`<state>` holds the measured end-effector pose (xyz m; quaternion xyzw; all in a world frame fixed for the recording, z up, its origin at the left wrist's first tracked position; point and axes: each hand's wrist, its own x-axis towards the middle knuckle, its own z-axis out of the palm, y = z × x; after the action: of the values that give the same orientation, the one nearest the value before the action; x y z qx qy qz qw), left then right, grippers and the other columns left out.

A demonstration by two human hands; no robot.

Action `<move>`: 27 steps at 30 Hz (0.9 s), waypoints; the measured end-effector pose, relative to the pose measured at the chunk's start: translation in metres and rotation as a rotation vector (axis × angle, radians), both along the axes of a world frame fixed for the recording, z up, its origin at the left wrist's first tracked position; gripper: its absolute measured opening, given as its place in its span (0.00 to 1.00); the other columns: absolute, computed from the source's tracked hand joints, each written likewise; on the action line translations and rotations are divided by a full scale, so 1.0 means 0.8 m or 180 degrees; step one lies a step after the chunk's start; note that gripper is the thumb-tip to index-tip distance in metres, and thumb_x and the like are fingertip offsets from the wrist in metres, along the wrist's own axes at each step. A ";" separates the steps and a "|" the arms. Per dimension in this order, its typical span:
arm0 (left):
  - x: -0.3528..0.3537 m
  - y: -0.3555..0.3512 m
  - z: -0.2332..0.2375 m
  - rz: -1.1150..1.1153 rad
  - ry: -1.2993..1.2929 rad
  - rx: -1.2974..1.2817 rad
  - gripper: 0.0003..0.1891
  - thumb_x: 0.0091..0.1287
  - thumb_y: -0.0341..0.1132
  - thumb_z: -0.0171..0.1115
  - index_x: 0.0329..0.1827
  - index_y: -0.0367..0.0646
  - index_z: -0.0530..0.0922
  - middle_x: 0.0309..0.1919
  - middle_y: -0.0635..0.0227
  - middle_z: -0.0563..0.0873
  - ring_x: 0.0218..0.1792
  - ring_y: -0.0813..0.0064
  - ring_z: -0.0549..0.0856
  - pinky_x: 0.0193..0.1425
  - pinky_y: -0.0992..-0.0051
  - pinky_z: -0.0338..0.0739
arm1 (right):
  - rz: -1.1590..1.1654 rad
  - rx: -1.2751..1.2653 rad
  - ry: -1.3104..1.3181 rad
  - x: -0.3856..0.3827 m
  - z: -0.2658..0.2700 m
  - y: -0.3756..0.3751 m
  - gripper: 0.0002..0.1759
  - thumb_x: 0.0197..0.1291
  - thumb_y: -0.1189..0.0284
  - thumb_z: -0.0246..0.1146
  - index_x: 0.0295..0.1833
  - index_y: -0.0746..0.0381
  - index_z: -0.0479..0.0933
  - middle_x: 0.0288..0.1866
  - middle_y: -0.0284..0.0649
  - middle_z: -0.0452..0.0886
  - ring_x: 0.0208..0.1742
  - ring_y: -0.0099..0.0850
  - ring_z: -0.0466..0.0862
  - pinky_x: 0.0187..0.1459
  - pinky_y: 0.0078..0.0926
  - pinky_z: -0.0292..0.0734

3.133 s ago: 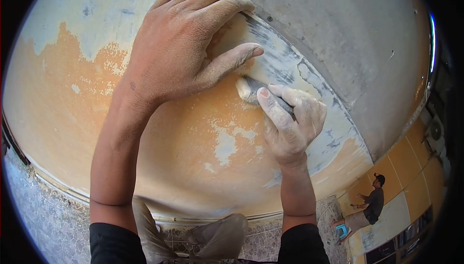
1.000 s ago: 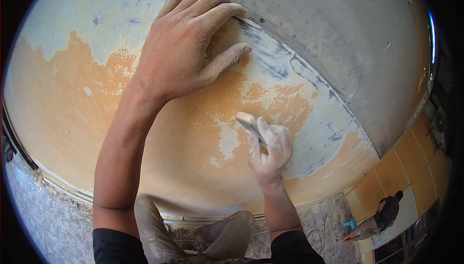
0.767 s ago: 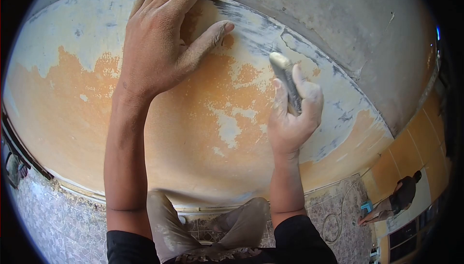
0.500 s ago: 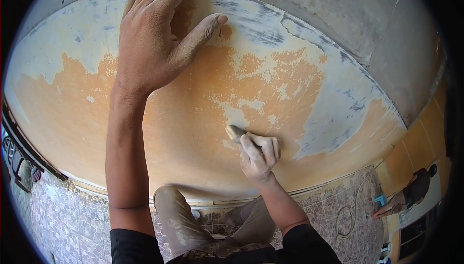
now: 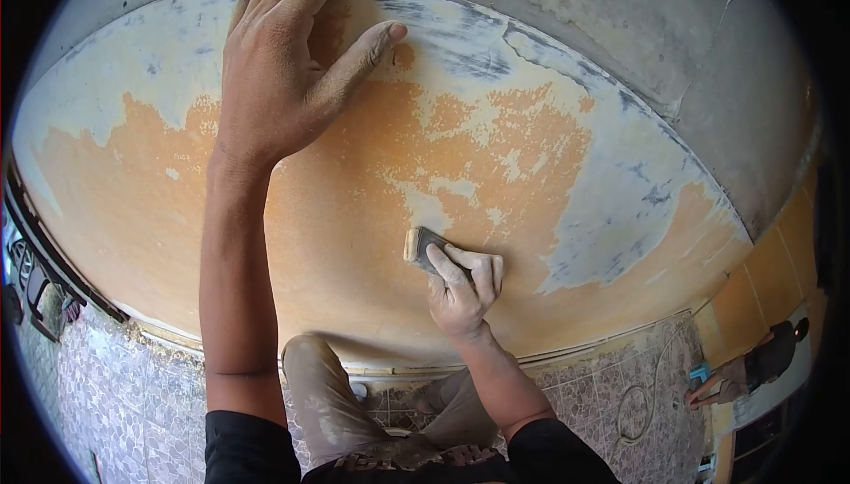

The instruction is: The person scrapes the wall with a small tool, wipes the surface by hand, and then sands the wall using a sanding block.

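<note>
My left hand (image 5: pixel 279 68) is braced high on the wall, its fingers over the top edge and its thumb spread away to the right. Dust coats its fingers and it holds nothing. Lower down, my right hand (image 5: pixel 462 285) grips a sanding block (image 5: pixel 425 249), dark on its broad face with a cream-coloured end, against the wall or close to it. Around both hands spreads the wall (image 5: pixel 336 245), orange paint in its lower part and pale, patchy filler with grey streaks above and to the right.
Above the painted area runs a grey concrete surface (image 5: pixel 673 32). Patterned paving (image 5: pixel 133 395) lies below, with a coiled hose (image 5: pixel 633 418) at the right. Another person (image 5: pixel 766 360) is at the far right, near a light-blue object (image 5: pixel 699 371). Part of a vehicle (image 5: pixel 31 280) shows at far left.
My right hand has shifted slightly left, and the sanding block has turned so more of its dark face shows. My left hand stays in place on the wall.
</note>
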<state>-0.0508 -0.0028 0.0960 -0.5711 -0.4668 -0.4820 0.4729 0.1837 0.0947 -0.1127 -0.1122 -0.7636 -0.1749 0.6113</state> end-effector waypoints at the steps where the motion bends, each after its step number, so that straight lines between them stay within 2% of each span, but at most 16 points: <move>1: 0.000 0.000 0.000 0.0025 0.0017 0.0016 0.24 0.67 0.45 0.77 0.62 0.46 0.85 0.57 0.64 0.87 0.62 0.60 0.83 0.69 0.60 0.78 | 0.0189 -0.0290 -0.0023 0.004 0.002 0.001 0.21 0.57 0.77 0.75 0.57 0.54 0.88 0.42 0.34 0.85 0.39 0.32 0.81 0.41 0.33 0.72; 2: 0.000 0.000 0.001 0.0048 0.0033 0.0035 0.24 0.67 0.46 0.77 0.63 0.46 0.85 0.57 0.64 0.88 0.62 0.60 0.83 0.69 0.60 0.79 | 0.0376 -0.0577 -0.0048 0.009 0.006 0.003 0.22 0.56 0.78 0.76 0.58 0.54 0.88 0.42 0.35 0.85 0.39 0.32 0.81 0.41 0.34 0.72; 3: -0.001 0.001 0.000 0.0058 0.0023 0.0030 0.24 0.67 0.46 0.77 0.63 0.46 0.85 0.57 0.64 0.88 0.62 0.60 0.83 0.69 0.60 0.79 | 0.0471 -0.0810 -0.0030 0.012 0.016 0.002 0.21 0.57 0.78 0.76 0.58 0.58 0.87 0.43 0.39 0.86 0.39 0.35 0.84 0.41 0.35 0.78; 4: -0.002 0.002 0.000 0.0021 -0.0019 0.0011 0.24 0.67 0.46 0.77 0.63 0.46 0.85 0.57 0.64 0.88 0.62 0.60 0.83 0.68 0.60 0.79 | 0.0488 -0.0806 -0.0043 0.015 0.029 0.004 0.21 0.57 0.78 0.76 0.58 0.58 0.87 0.43 0.39 0.86 0.39 0.35 0.84 0.41 0.35 0.78; 6: -0.004 0.001 -0.002 0.0032 -0.0076 0.0024 0.24 0.67 0.47 0.77 0.63 0.47 0.85 0.57 0.64 0.88 0.62 0.60 0.83 0.68 0.60 0.80 | 0.0861 -0.0878 -0.0120 0.018 0.054 0.013 0.24 0.64 0.78 0.74 0.65 0.66 0.79 0.43 0.43 0.85 0.43 0.34 0.86 0.40 0.33 0.81; 8: -0.004 0.002 -0.003 0.0072 -0.0070 -0.0073 0.25 0.67 0.48 0.77 0.63 0.47 0.85 0.57 0.65 0.88 0.61 0.60 0.83 0.68 0.60 0.81 | 0.1193 -0.1141 0.0333 0.019 0.066 0.022 0.29 0.68 0.78 0.72 0.71 0.71 0.71 0.46 0.47 0.85 0.45 0.30 0.87 0.38 0.26 0.82; 9: -0.003 0.003 -0.002 0.0088 -0.0039 0.0001 0.25 0.66 0.48 0.77 0.62 0.47 0.85 0.56 0.65 0.88 0.60 0.60 0.83 0.67 0.61 0.81 | 0.1225 -0.0894 0.0696 0.011 0.081 0.030 0.35 0.61 0.80 0.76 0.72 0.68 0.71 0.47 0.51 0.86 0.41 0.37 0.89 0.38 0.31 0.83; 10: -0.004 0.003 -0.002 0.0100 -0.0039 0.0025 0.25 0.66 0.48 0.77 0.62 0.47 0.85 0.56 0.65 0.88 0.60 0.60 0.83 0.67 0.61 0.81 | 0.0770 -0.0136 0.0745 0.008 0.103 0.040 0.32 0.61 0.81 0.75 0.70 0.69 0.74 0.44 0.47 0.86 0.37 0.34 0.85 0.35 0.30 0.81; 12: -0.004 0.002 -0.002 0.0113 -0.0021 0.0059 0.25 0.66 0.47 0.77 0.62 0.46 0.85 0.56 0.65 0.88 0.59 0.61 0.83 0.67 0.61 0.81 | 0.0510 0.0232 0.0526 -0.002 0.142 0.040 0.29 0.61 0.82 0.74 0.69 0.69 0.78 0.42 0.42 0.84 0.34 0.31 0.80 0.33 0.31 0.78; 16: -0.001 0.002 -0.001 0.0090 -0.0015 0.0061 0.24 0.65 0.46 0.77 0.62 0.46 0.85 0.55 0.64 0.87 0.59 0.61 0.83 0.66 0.62 0.80 | 0.0597 0.0263 0.0365 -0.021 0.219 0.026 0.28 0.61 0.83 0.73 0.68 0.67 0.81 0.41 0.39 0.82 0.35 0.32 0.77 0.35 0.32 0.77; 18: -0.001 0.005 -0.003 0.0054 -0.0061 0.0139 0.24 0.65 0.44 0.77 0.61 0.45 0.86 0.56 0.63 0.87 0.59 0.60 0.83 0.66 0.62 0.79 | 0.0588 0.0331 0.0317 -0.035 0.245 0.020 0.30 0.62 0.84 0.71 0.70 0.64 0.80 0.42 0.39 0.83 0.40 0.33 0.78 0.43 0.30 0.77; 20: -0.002 0.006 -0.002 0.0051 -0.0062 0.0133 0.23 0.65 0.44 0.77 0.61 0.45 0.86 0.56 0.63 0.87 0.59 0.60 0.83 0.66 0.63 0.78 | 0.0568 0.0277 0.0337 -0.043 0.232 0.016 0.30 0.61 0.84 0.72 0.70 0.61 0.81 0.41 0.37 0.80 0.39 0.32 0.74 0.42 0.27 0.75; 22: -0.001 0.004 -0.003 0.0035 -0.0071 0.0114 0.23 0.65 0.43 0.77 0.61 0.44 0.85 0.56 0.63 0.87 0.59 0.59 0.83 0.67 0.63 0.78 | 0.0103 0.0321 0.0144 -0.042 0.192 0.006 0.30 0.60 0.85 0.72 0.69 0.61 0.82 0.41 0.36 0.78 0.39 0.31 0.72 0.41 0.26 0.73; 23: -0.001 0.003 -0.002 0.0031 -0.0054 0.0095 0.23 0.65 0.43 0.77 0.61 0.44 0.85 0.56 0.62 0.87 0.60 0.59 0.83 0.67 0.63 0.77 | 0.0359 0.0208 0.0129 -0.038 0.166 0.003 0.30 0.58 0.86 0.73 0.68 0.61 0.84 0.41 0.35 0.75 0.40 0.30 0.72 0.41 0.25 0.74; 25: -0.001 0.001 -0.001 -0.0018 -0.0060 0.0075 0.23 0.66 0.42 0.77 0.61 0.44 0.85 0.56 0.62 0.87 0.60 0.59 0.83 0.68 0.63 0.77 | 0.1057 -0.0333 0.0309 -0.044 0.099 0.002 0.33 0.59 0.89 0.72 0.71 0.63 0.80 0.42 0.37 0.78 0.41 0.31 0.74 0.40 0.26 0.77; 27: 0.000 0.001 0.001 0.0012 0.0113 0.0090 0.23 0.67 0.42 0.76 0.62 0.44 0.85 0.58 0.62 0.87 0.61 0.58 0.82 0.68 0.62 0.77 | 0.0961 -0.0439 0.0147 -0.028 0.025 0.003 0.33 0.59 0.89 0.72 0.71 0.63 0.79 0.43 0.38 0.80 0.41 0.31 0.75 0.39 0.27 0.77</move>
<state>-0.0509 -0.0024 0.0970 -0.5720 -0.4525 -0.4775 0.4900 0.1617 0.0972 -0.0927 -0.0419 -0.7677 -0.0256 0.6389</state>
